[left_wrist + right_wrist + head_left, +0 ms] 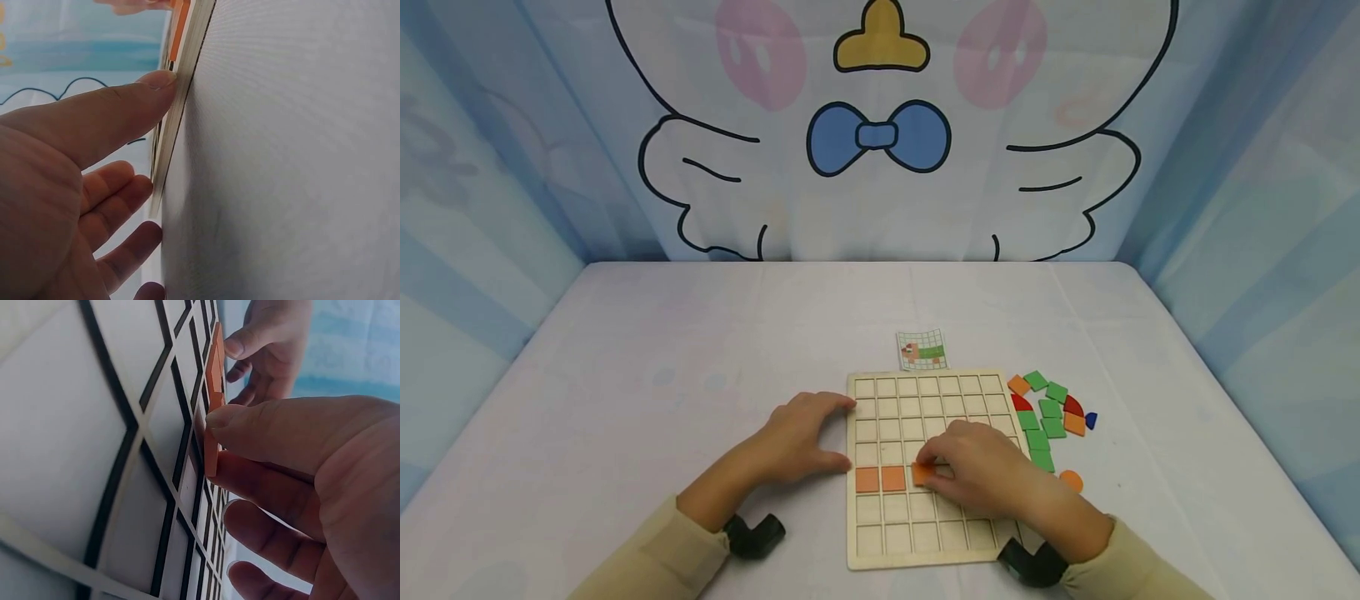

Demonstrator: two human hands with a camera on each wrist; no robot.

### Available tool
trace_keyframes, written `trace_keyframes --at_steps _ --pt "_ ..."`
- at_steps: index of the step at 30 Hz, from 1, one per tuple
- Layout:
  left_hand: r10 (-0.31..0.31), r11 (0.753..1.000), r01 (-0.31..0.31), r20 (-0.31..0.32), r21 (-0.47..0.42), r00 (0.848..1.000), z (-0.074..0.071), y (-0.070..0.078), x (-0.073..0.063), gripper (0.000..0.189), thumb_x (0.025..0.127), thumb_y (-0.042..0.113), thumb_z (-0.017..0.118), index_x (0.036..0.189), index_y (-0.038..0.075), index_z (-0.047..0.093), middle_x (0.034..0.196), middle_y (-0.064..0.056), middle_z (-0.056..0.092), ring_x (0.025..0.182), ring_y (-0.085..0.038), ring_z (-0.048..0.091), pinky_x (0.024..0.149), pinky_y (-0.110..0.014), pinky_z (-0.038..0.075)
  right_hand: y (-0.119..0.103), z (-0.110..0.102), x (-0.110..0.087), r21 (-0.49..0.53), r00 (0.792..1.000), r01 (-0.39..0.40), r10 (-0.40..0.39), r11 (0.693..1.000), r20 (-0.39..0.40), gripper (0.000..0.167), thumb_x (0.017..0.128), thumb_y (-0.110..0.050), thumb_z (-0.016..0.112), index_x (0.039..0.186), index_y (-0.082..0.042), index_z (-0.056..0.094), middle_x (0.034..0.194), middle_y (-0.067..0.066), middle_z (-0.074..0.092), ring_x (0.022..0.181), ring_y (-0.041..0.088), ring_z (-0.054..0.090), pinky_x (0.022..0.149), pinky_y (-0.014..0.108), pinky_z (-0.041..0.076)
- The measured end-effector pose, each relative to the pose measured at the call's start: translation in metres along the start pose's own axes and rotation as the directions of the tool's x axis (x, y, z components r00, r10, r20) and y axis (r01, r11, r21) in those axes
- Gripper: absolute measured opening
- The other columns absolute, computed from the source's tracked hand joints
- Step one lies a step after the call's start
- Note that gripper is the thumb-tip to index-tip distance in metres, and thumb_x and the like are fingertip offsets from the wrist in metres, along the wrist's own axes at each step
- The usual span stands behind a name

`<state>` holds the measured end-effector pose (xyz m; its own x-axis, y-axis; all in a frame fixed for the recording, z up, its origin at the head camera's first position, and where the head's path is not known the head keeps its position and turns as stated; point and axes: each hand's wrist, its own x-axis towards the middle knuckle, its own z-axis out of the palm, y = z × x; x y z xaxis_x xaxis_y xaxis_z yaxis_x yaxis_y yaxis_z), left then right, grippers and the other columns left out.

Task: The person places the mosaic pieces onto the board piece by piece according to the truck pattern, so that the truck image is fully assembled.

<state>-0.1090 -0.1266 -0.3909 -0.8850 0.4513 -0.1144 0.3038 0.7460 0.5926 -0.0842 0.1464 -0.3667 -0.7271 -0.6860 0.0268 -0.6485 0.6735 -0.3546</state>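
Observation:
A pale wooden grid board (925, 561) lies flat on the table. Two orange square tiles, a left one (867, 480) and a right one (892, 478), sit in neighbouring cells at its left side. Between thumb and index finger, my right hand (983, 468) pinches another orange square tile (211, 453), just right of that pair. In the right wrist view this tile stands tilted against the grid. My left hand (797, 437) steadies the board's left edge, its thumb (137, 106) touching the side and the fingers spread.
Right of the board lie loose tiles: several green squares (1051, 427), orange squares (1074, 424), red curved pieces (1072, 406), a small blue piece (1092, 421) and an orange disc (1071, 481). Behind the board is a small printed picture card (922, 350). Printed curtains (880, 208) surround the white table (625, 375).

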Motion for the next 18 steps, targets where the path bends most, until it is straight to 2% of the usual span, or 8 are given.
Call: trace_keyframes --at_steps 18 --pt "-0.001 1.0 0.001 0.001 0.001 1.0 0.0011 -0.0009 0.0004 0.07 0.078 0.027 0.086 0.139 0.009 0.055 0.142 -0.007 0.054 0.133 -0.032 0.044 0.104 -0.058 0.034 -0.0006 0.0038 0.0013 -0.004 1.0 0.014 -0.014 1.0 0.01 0.01 0.089 -0.019 0.075 0.099 -0.016 0.077 0.088 -0.012 0.068 0.077 0.006 0.053 0.068 0.027 0.046"
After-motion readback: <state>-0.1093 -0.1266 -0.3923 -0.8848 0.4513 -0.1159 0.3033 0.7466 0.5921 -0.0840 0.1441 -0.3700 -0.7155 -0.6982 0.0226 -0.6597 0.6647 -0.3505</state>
